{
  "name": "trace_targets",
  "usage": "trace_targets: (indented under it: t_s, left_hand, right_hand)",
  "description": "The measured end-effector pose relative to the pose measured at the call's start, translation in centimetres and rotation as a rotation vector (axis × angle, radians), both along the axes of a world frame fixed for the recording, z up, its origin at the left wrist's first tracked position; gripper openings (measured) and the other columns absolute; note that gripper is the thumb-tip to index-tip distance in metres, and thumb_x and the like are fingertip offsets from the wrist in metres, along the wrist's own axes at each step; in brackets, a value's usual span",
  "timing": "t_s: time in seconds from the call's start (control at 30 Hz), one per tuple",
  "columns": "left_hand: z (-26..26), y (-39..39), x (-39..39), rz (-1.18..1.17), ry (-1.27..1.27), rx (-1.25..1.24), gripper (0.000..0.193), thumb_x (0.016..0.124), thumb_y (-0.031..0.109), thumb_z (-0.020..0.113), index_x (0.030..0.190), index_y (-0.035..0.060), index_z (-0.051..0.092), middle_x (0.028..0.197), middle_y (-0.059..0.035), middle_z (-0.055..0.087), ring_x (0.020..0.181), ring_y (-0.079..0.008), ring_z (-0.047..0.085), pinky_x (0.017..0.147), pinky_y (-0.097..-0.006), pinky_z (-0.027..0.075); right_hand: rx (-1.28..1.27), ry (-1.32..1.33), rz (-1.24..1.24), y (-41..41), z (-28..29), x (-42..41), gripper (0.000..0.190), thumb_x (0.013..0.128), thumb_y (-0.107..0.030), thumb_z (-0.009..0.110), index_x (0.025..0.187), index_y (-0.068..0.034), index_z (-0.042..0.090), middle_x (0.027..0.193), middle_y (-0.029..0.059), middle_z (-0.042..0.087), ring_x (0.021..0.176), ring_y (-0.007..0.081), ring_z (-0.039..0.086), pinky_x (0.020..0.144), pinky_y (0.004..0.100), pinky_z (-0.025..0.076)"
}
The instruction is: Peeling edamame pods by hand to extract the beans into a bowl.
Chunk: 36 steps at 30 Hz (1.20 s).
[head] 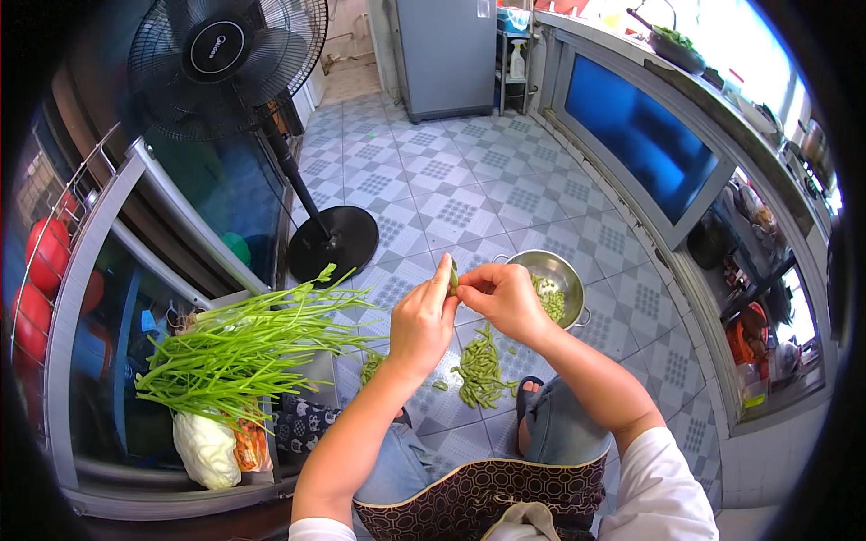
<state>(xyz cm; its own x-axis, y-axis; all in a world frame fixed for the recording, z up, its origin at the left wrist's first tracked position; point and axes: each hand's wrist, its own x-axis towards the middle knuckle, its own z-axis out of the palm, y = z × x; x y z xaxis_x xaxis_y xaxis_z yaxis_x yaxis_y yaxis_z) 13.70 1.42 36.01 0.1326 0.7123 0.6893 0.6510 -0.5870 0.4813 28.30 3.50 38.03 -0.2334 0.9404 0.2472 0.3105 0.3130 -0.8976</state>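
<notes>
Both hands meet above the tiled floor around one green bean pod [454, 276]. My left hand [425, 324] holds it between thumb and fingers, with the index finger pointing up. My right hand [504, 297] pinches the pod's lower part from the right. Below them a pile of green pods [482, 372] lies on the floor between my feet. Another small heap of pods [371, 367] is partly hidden behind my left forearm. Beyond my right hand stands a steel colander [575, 287] with two handles, holding shelled green beans [553, 304].
Leafy green stalks [250, 345] lie at the left above a pale cabbage [206, 450]. A black standing fan [333, 245] is at the upper left. A grey refrigerator [446, 61] stands ahead; a counter [609, 37] with cabinets runs along the right.
</notes>
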Motion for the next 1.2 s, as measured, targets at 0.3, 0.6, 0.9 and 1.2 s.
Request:
trace_targets:
  t_s: [0.3,0.6,0.9,1.2]
  left_hand:
    - [-0.4,0.4,0.7,-0.003,0.059,-0.001,0.046,0.070,-0.001,0.062,0.115,0.0002,0.052,0.075,-0.0113,0.059,0.066,-0.0263,0.058,0.058,-0.0357,0.047]
    - [-0.6,0.9,1.0,-0.024,0.023,0.019,0.045,0.068,-0.003,0.062,0.112,-0.0004,0.054,0.073,-0.0119,0.059,0.063,-0.0267,0.058,0.057,-0.0358,0.047]
    - [-0.3,0.6,0.7,-0.086,-0.175,-0.156,0.045,0.068,-0.006,0.063,0.112,0.0016,0.056,0.074,-0.0120,0.061,0.063,-0.0222,0.060,0.059,-0.0304,0.049]
    - [0.0,1.7,-1.1,-0.520,-0.726,-0.742,0.038,0.080,-0.001,0.060,0.117,0.0009,0.052,0.093,-0.0104,0.062,0.079,-0.0151,0.061,0.074,-0.0270,0.052]
  right_hand:
    - [0.037,-0.033,0.005,0.4,0.1,0.8,0.014,0.073,-0.007,0.062,0.080,0.005,0.064,0.067,0.0094,0.064,0.062,0.0088,0.060,0.057,0.0238,0.048]
    - [0.113,-0.063,-0.035,0.6,-0.5,0.6,0.013,0.071,-0.008,0.062,0.077,0.004,0.063,0.064,0.0098,0.062,0.058,0.0101,0.058,0.054,0.0251,0.047]
    - [0.197,-0.005,-0.095,0.4,-1.2,-0.2,0.011,0.070,-0.006,0.062,0.074,0.004,0.062,0.060,0.0075,0.059,0.053,0.0080,0.053,0.049,0.0247,0.044]
    - [-0.310,0.351,0.255,3.6,-1.9,2.1,0.012,0.073,-0.009,0.059,0.076,0.002,0.063,0.064,0.0044,0.060,0.053,0.0082,0.053,0.047,0.0202,0.042]
